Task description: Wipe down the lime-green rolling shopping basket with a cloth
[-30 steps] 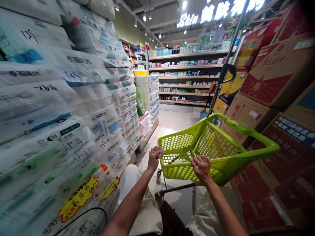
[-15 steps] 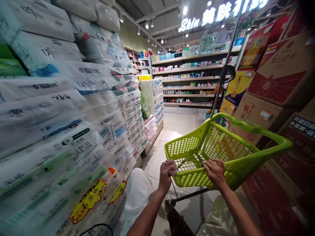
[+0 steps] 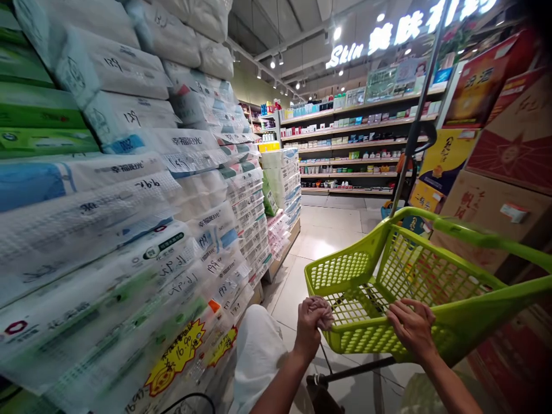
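In front of me stands a lime green shopping cart (image 3: 362,342) with a perforated plastic basket, no goods visible inside it. My left hand (image 3: 308,333) is closed around a crumpled mauve cloth (image 3: 321,311) and rests against the basket's near left corner. Further right along the same near rim, my right hand (image 3: 411,328) is closed with its fingers hooked over the edge. Dark metal tubing of the cart's frame (image 3: 362,368) shows below the basket.
Tall stacks of wrapped tissue packs (image 3: 202,230) with price signs (image 3: 176,356) line the left. Cardboard boxes (image 3: 509,126) are piled at the right. Shelves of small goods (image 3: 357,138) stand at the back, beyond the tiled floor (image 3: 323,227). A metal pole (image 3: 431,69) rises behind the cart.
My view has turned a little left, so the cart, both hands and the shelves sit further right. Both hands keep their places on the basket rim.
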{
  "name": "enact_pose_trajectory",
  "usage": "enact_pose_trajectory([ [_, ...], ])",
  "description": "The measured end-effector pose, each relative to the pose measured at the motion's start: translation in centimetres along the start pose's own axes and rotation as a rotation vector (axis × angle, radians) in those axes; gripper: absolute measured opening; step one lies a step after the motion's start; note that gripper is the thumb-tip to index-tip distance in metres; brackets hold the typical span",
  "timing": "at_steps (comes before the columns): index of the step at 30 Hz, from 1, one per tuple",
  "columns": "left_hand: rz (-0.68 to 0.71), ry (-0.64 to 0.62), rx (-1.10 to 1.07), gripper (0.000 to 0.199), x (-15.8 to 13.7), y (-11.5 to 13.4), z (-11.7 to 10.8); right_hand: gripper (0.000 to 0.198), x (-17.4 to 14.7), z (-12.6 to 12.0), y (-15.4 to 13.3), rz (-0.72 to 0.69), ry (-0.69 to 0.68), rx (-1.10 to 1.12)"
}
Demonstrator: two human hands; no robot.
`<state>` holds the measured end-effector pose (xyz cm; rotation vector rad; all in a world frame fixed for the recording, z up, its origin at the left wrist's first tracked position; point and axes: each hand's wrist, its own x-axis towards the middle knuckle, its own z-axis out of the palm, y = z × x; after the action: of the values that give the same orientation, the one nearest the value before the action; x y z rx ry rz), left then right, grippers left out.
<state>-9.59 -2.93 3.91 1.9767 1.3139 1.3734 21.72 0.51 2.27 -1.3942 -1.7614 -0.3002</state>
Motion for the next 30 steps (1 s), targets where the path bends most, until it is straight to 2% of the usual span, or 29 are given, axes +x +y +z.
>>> enact_pose_trajectory([
  [4, -0.117, 0.021, 0.099, 0.057, 3.9, -1.7, -0.8, 0.036, -0.1, -0.1, 0.3, -0.01, -0.003, -0.008],
  [7, -0.168, 0.038, 0.146, 0.051, 5.8, -1.7, -1.3, 0.037, 0.0, 0.0, 0.5, -0.021, -0.025, -0.014],
  [9, -0.162, 0.022, 0.15, 0.046, 5.3, -1.2, -1.1, 0.036, 0.0, 0.0, 0.5, -0.029, -0.018, -0.017],
  [14, -0.062, -0.07, 0.091, 0.043, 0.6, 0.5, -0.1, 0.037, -0.2, 0.0, 1.0, -0.03, -0.01, 0.0],
  [16, -0.033, -0.09, 0.096, 0.042, -0.4, 0.8, 0.1, 0.037, -0.3, -0.1, 1.3, -0.02, -0.028, 0.007],
  [20, -0.021, -0.063, 0.097, 0.033, 1.8, 0.5, -0.4, 0.038, 0.3, -1.2, 0.9, -0.018, -0.095, 0.001],
  [24, -0.163, 0.025, 0.109, 0.042, 4.7, -0.5, -0.4, 0.041, 1.4, -2.5, -0.6, -0.002, -0.121, -0.009],
  [30, -0.091, 0.094, 0.04, 0.054, 2.5, -2.7, 1.5, 0.034, 1.5, -3.6, -0.5, 0.009, -0.134, -0.046],
])
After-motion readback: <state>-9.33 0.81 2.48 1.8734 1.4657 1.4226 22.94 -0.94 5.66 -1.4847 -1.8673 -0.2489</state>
